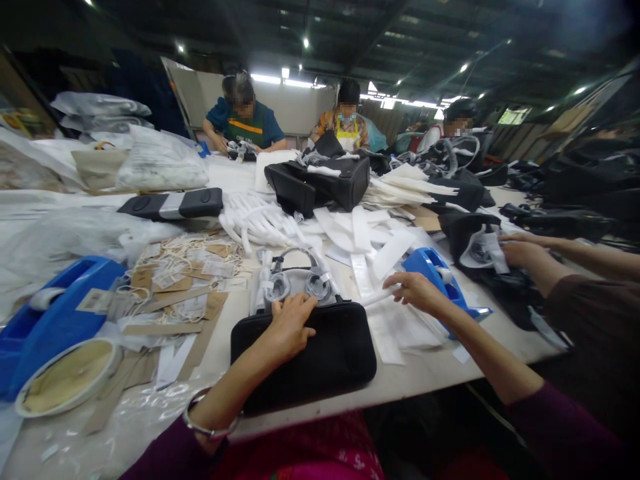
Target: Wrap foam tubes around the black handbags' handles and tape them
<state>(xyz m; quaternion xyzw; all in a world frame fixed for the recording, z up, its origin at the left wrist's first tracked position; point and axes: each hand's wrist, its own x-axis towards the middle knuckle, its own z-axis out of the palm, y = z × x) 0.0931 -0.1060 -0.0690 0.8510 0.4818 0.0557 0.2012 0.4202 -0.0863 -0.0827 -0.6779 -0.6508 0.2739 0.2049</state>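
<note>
A black bag (325,350) lies at the table's front edge, its wrapped handle parts (295,283) spread out behind it. My left hand (293,323) rests on the bag's upper edge, fingers apart, near the clear-wrapped rings. To the right, my right hand (413,292) has its thumb and fingers closed on the end of a white foam strip (377,297), beside a blue tape dispenser (435,273).
Cardboard tags with strings (185,280), a second blue dispenser (55,320) and a round dish (67,377) lie left. White foam tubes (265,223) and another black bag (320,177) are behind. A co-worker's hands (525,253) work at right; several people sit across.
</note>
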